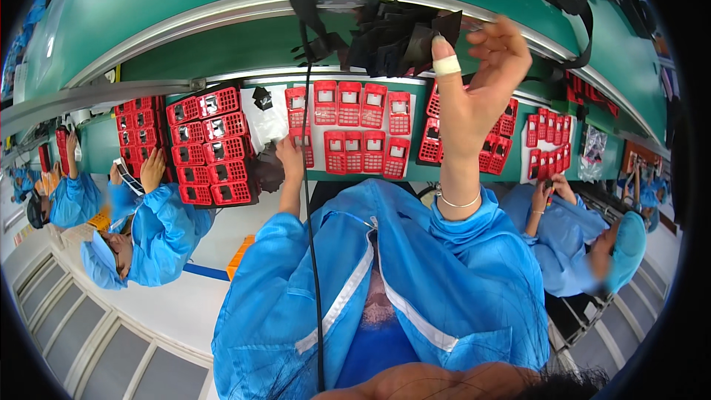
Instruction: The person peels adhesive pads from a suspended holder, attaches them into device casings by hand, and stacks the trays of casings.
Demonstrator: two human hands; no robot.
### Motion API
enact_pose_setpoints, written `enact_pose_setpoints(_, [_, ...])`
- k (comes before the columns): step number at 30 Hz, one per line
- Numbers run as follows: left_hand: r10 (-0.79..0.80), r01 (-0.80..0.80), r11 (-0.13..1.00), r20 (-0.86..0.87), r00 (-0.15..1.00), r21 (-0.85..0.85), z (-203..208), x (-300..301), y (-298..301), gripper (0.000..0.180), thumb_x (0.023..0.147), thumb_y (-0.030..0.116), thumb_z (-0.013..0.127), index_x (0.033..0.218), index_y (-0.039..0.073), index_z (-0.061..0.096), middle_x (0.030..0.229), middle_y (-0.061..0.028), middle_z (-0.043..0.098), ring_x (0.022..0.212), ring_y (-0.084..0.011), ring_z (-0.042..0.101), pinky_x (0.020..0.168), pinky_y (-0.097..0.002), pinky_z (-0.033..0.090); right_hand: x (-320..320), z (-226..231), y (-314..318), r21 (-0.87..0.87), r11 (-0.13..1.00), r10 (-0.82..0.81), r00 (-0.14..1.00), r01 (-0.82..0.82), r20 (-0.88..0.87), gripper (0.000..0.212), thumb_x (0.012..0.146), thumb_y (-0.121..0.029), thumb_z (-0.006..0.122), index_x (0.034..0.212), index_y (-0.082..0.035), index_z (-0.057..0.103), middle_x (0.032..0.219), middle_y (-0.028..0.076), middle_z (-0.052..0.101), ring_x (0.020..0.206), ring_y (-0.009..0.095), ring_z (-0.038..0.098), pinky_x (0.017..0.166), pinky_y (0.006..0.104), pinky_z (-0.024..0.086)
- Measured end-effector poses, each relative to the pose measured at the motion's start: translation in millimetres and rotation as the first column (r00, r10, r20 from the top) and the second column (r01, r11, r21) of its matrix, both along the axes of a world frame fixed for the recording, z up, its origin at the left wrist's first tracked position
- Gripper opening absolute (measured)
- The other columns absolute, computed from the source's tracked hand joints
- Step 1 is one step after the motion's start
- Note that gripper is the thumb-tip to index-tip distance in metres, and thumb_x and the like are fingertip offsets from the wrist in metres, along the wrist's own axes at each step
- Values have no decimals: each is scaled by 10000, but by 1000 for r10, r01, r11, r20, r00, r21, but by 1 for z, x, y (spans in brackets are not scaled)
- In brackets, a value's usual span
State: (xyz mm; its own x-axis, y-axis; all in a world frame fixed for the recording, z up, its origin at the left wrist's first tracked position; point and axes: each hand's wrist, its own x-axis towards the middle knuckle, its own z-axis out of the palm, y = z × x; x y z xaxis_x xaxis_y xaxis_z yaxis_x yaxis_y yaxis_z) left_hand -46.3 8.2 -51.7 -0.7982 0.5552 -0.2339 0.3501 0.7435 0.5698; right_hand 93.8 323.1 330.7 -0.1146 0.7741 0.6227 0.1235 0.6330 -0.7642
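My right hand point(485, 78) is raised above the bench, thumb stretched out and fingers apart and bent, with a pale wrap around the thumb. Its thumb tip is beside a bundle of black film pieces point(396, 41) on the far side; nothing shows clearly in the hand. Low on the left, my left hand point(289, 155) lies with fingers extended at the edge of a red plastic housing point(298, 138). Dark film pieces point(269, 172) lie beside that hand. Two rows of red housings with windows and key holes point(349, 104) rest on a white sheet point(320, 150) in front of me.
Stacked trays of red housings point(211, 141) stand to the left, with more housings point(498, 144) on the right. A white bag point(265, 122) with a black piece lies left of centre. A black cable point(309, 215) hangs down the view. Co-workers point(159, 222) sit on both sides.
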Motion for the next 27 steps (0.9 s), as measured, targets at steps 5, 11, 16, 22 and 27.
enact_pose_setpoints(5, [16,-16,1000,2,1000,-16,-1,-4,12,416,846,84,648,1254,24,595,1096,-245,631,1091,-437,559,957,-516,433,48,-96,-28,-426,881,196,979,-204,-64,248,1005,-133,564,1223,-16,545,1021,81,586,902,150,554,799,296,467])
enact_pose_setpoints(11, [61,-93,992,319,946,87,4,-12,27,270,820,49,704,1066,-54,659,908,-213,693,880,-275,682,767,-376,522,107,-338,-79,-555,752,148,730,355,667,588,947,-168,593,1446,45,366,1456,300,392,1346,447,407,1107,495,360])
enact_pose_setpoints(16, [161,-281,942,483,860,186,-14,-14,2,217,878,24,672,1067,-36,583,1003,-153,675,901,-210,647,815,-338,509,74,-339,-99,-497,716,115,618,491,777,757,882,-140,664,1510,8,269,1441,280,393,1315,459,404,1053,585,351])
enact_pose_setpoints(22, [-1,-90,965,345,939,248,64,2,41,196,933,-2,613,1122,-28,570,983,-116,647,910,-175,604,828,-313,482,87,-319,-86,-577,699,110,734,422,671,782,843,-48,655,1525,-10,273,1263,242,499,1155,420,478,970,550,369])
enact_pose_setpoints(27, [5,-146,930,385,923,338,97,16,44,209,956,7,578,1162,-25,568,1041,-128,641,960,-176,595,875,-316,470,87,-294,-74,-539,797,101,819,273,565,722,827,44,595,1505,-8,349,1204,239,535,1110,404,506,946,502,398])
